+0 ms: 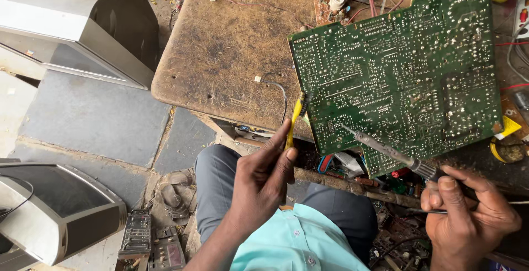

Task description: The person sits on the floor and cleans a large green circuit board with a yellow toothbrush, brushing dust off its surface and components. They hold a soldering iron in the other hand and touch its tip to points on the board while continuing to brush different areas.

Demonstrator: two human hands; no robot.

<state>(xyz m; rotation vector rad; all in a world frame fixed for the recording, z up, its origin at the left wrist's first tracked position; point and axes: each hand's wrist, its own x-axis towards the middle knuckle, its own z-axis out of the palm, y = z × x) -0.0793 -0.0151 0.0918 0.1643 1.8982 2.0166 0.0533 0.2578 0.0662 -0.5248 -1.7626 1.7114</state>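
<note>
On the bench: a big green circuit board sat solder-side up on a worn, stained wooden table, its lower edge hanging over the near side toward the person's lap.
Board look: dark green, roughly square with a notch cut out of the bottom edge, packed with pale traces and tons of little silver solder dots. Pretty dusty and dull, honestly.
Left hand: the left hand was pinched around a slim yellow-handled tool, thumb and fingers closed on the handle, with the dark tip up against the board's left edge.
Right hand: the right hand was wrapped around the handle of a soldering iron, and the metal tip was touching the board's lower middle area. It also looked to be pinching a thin wire between the fingers, though I couldn't tell for sure.
Behind the board: a smaller brown board with red and white wires peeked out at the top edge.
Right side stuff: a yellow round tin sat just beside the board's lower right corner.
Floor: two grey TV housings sat well off to the left on slate tiles, plus a couple of remote controls by the person's knee.
</note>
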